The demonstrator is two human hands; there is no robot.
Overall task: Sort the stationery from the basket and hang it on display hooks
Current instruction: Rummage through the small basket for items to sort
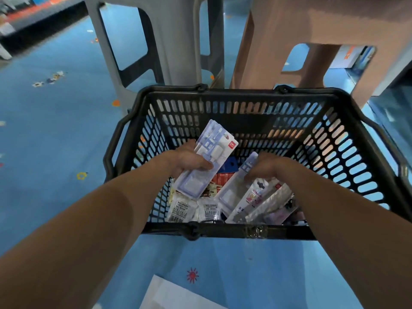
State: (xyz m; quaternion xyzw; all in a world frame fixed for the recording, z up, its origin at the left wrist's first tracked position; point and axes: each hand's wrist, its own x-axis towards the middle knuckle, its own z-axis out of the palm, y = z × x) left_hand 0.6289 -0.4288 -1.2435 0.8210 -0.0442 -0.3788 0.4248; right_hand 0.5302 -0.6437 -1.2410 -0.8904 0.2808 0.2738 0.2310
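One grey stool [162,41] & pink stool [312,18] behind basket [240,95] on blue floor [55,130].

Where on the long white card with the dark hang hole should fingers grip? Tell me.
Pinch the long white card at its upper end by the hang hole, from above: it lies slanted atop other packs, and that flat end looks exposed.

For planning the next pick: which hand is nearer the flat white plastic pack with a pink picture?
Right. The right hand, gripping one lilac pack, is beside the pink-picture pack; the left hand, holding lilac blister packs, is farther left.
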